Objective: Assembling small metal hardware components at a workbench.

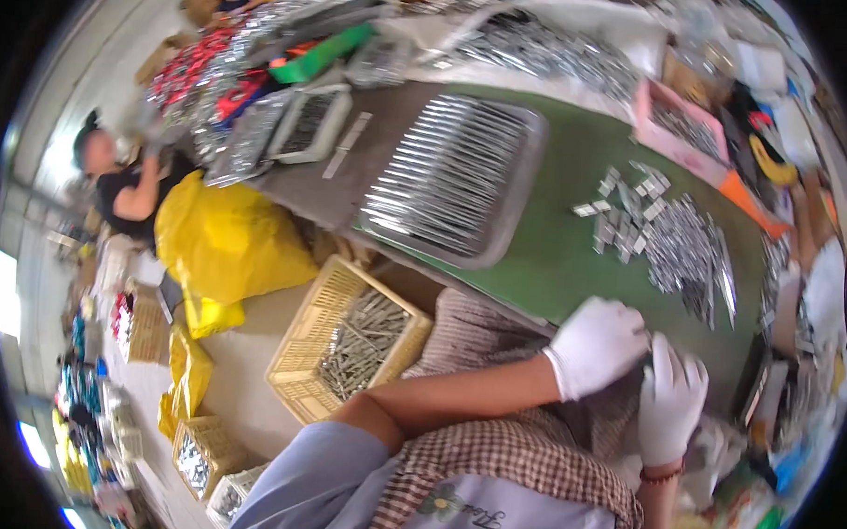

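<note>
White gloves cover both my hands, which meet at the near edge of the green table mat (560,223). My left hand (596,350) is closed, its fingertips pinched towards the right hand. Close beside it, my right hand (672,404) is closed too, with thumb and forefinger together; whatever sits between them is too small and hidden to name. Just beyond my hands lies a heap of small shiny metal parts (681,241). Left of that heap are several loose flat metal pieces (618,225). A grey tray (517,198) holds rows of long slim metal pieces (445,172).
A pink bin (644,132) of metal parts stands at the far right. Below the table's left side is a yellow crate (294,358) with metal pieces. A yellow sack (224,244) sits further left, near another person (132,194). A white box (333,135) stands behind the tray.
</note>
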A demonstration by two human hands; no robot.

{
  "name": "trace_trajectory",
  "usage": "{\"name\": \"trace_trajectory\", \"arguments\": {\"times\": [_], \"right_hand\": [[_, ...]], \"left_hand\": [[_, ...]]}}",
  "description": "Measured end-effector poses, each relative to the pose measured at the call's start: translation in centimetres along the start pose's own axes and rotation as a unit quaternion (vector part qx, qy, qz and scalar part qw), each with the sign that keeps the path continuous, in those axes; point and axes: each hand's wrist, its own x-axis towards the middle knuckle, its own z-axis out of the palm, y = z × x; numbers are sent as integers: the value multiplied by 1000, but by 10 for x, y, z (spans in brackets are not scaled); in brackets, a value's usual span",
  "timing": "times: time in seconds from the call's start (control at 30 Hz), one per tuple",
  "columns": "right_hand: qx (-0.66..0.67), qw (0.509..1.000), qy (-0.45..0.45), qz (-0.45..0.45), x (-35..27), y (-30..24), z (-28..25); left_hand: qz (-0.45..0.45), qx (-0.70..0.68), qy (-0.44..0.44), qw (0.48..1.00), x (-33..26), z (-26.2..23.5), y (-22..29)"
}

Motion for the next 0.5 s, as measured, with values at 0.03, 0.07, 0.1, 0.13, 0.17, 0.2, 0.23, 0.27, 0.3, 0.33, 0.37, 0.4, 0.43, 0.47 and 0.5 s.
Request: {"name": "trace_trajectory", "arguments": {"times": [0.03, 0.07, 0.1, 0.13, 0.17, 0.2, 0.23, 0.27, 0.3, 0.33, 0.37, 0.4, 0.43, 0.47, 0.5], "right_hand": [[-5, 1000, 7, 26, -6, 3, 5], [-8, 998, 49, 39, -12, 10, 14], [-9, 998, 36, 57, -6, 7, 8], [-10, 998, 24, 55, -4, 3, 0], [-41, 994, 50, 84, -8, 14, 2], [-72, 988, 76, 110, -14, 28, 4], [-81, 978, 120, 153, -22, 51, 3], [-126, 958, 147, 211, -31, 67, -2], [-182, 934, 146, 270, -42, 83, -5], [-214, 910, 122, 332, -55, 105, 4], [-216, 909, 122, 335, -55, 114, 4], [-202, 906, 47, 370, -53, 121, 3], [-186, 896, -28, 402, -54, 126, 2], [-227, 911, 43, 342, -60, 130, 7], [-229, 910, 44, 343, -62, 134, 5]], "left_hand": [[0, -1, 14, 1000, 1, -2, -1], [8, 0, 20, 1000, 1, -2, -3], [-9, 9, 8, 1000, 0, -6, -4], [-4, 17, 17, 1000, -2, -5, -7], [1, 8, 13, 1000, -1, -5, -9], [3, -2, 29, 1000, -1, -1, -7], [7, -6, 26, 1000, 0, 1, -7], [9, -6, 23, 1000, 0, 2, -5], [11, -7, 16, 1000, 2, 3, -3], [18, -12, 13, 1000, 2, 3, 0], [13, -16, 12, 1000, 1, 3, 0], [7, -19, 10, 1000, 0, 3, 1], [9, -20, 11, 1000, -1, 3, 1], [7, -16, 6, 1000, -2, 3, 2], [6, -12, 2, 1000, -3, 2, 2]]}}
